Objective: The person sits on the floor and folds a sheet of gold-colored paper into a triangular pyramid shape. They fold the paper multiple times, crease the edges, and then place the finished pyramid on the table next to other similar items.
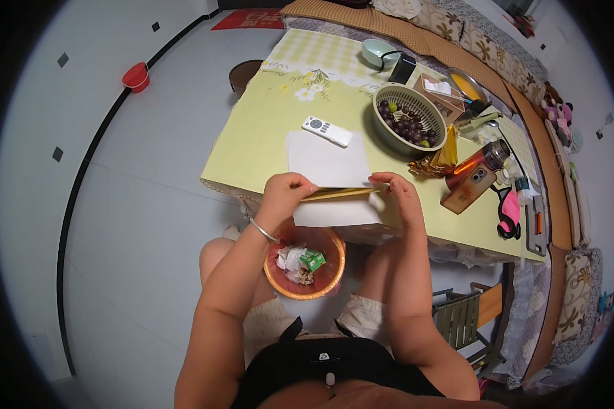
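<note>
A white sheet of paper (327, 160) lies at the table's near edge. In front of it a second white paper surface (338, 213) hangs over the edge; I cannot tell whether both are one folded sheet. Between them runs a narrow tan strip (339, 195), its kind unclear. My left hand (284, 198) is closed, thumb and forefinger pinching the paper at the strip's left end. At the other end, my right hand (401, 198) has its fingers stretched out, the forefinger touching the paper's edge. Its thumb area is blurred. A white remote control (327, 131) rests on the far sheet.
On the table's right side are a basket of grapes (409, 123), crumpled gold wrapping (438, 158), a red-orange flask (479, 163), a phone (469, 189) and a pink-black eye mask (508, 211). A waste bin (334, 253) holding rubbish stands between my knees. A folding stool (457, 320) is at the right.
</note>
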The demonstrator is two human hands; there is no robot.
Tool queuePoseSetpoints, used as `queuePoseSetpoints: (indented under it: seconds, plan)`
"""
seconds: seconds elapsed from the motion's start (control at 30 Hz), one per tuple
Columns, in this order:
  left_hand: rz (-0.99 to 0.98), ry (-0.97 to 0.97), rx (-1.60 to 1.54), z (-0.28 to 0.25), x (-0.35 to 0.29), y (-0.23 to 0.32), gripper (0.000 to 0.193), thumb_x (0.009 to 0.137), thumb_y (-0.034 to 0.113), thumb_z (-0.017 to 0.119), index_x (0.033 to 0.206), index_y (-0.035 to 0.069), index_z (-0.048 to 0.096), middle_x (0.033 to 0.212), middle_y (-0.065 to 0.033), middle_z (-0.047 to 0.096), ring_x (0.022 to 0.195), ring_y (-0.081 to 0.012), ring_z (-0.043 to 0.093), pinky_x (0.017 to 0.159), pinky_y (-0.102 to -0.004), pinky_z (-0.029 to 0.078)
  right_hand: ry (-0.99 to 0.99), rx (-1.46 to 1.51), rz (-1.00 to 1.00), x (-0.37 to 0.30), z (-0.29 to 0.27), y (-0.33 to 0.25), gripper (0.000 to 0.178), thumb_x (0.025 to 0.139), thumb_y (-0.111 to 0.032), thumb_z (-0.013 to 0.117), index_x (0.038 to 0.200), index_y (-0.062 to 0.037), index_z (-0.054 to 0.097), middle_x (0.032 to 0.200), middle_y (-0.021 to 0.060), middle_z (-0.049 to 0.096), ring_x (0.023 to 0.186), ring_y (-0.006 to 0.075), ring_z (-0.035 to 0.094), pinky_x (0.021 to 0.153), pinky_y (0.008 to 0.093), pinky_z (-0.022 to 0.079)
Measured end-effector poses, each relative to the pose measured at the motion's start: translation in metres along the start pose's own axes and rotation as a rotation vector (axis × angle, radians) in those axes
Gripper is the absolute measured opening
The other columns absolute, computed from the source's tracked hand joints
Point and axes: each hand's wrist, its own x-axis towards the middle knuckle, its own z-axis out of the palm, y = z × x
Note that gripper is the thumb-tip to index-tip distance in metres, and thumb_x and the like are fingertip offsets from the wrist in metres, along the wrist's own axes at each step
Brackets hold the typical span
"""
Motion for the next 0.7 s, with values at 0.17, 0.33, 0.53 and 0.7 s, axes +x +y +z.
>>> queuePoseSetpoints:
  seconds: [0.17,0.33,0.53,0.7]
  plan:
    - [0.062,0.072,-0.051,0.004,0.013,-0.003,0.011,0.085,0.007,0.076,0.085,-0.002,0.070,0.077,-0.0007,0.068,0.069,-0.0064,0.058,0.064,-0.0224,0.048,0.029,0.003,0.163,0.002,0.014,0.007,0.020,0.088,-0.011,0.075,0.105,0.0003,0.070,0.087,-0.0043,0.066,0.076,0.0036,0.053,0.068,0.0208,0.044]
    - [0.168,0.164,0.060,0.000,0.024,-0.026,0.030,0.081,0.006,0.080,0.105,-0.002,0.064,0.087,-0.0053,0.072,0.075,-0.0104,0.063,0.068,-0.0261,0.052,0.218,-0.117,0.141,0.012,0.029,0.025,0.011,0.091,-0.010,0.072,0.092,0.0011,0.071,0.077,-0.0027,0.066,0.071,0.0044,0.054,0.065,0.0213,0.044]
    - [0.231,0.270,0.511,-0.003,0.020,-0.022,0.046,0.078,0.011,0.079,0.117,-0.004,0.059,0.088,-0.0166,0.070,0.079,-0.0312,0.067,0.073,-0.0391,0.053,0.362,-0.192,0.082,0.024,0.038,0.039,0.010,0.089,-0.009,0.071,0.092,0.0007,0.070,0.077,0.0021,0.069,0.068,0.0081,0.058,0.064,0.0245,0.046]
    - [0.061,0.398,0.762,0.006,0.024,-0.018,0.057,0.079,0.012,0.076,0.130,-0.003,0.054,0.089,-0.0186,0.068,0.086,-0.0398,0.065,0.078,-0.0468,0.052,0.454,-0.408,0.099,0.033,0.047,0.038,0.017,0.086,-0.011,0.073,0.101,-0.0041,0.068,0.072,0.0055,0.066,0.063,0.0143,0.060,0.062,0.0302,0.047]
